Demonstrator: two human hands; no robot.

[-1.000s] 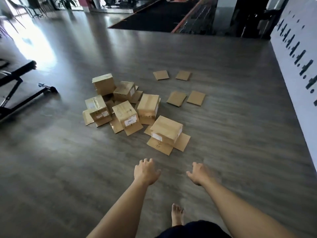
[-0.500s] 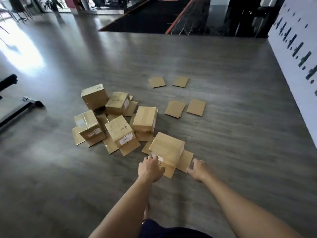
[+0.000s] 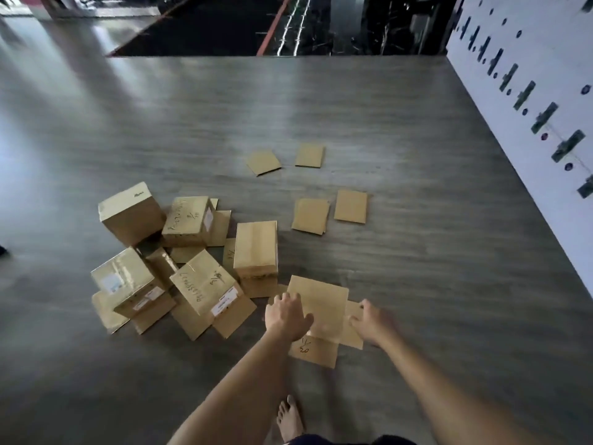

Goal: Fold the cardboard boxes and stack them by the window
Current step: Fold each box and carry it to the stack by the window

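Nearest brown cardboard box, flaps splayed flat, sits on the grey wood-grain floor, toward its near edge. My left hand rests on the box's left side, fingers loosely curved; my right hand reaches its right flap, fingers relaxed, gripping nothing. Risk, as I judge it: lifting by one flap tears or swings it. Left of it, a cluster of taped brown cardboard boxes lies closed, contents hidden; jostling could topple them. Beyond, four flat brown cardboard sheets lie apart.
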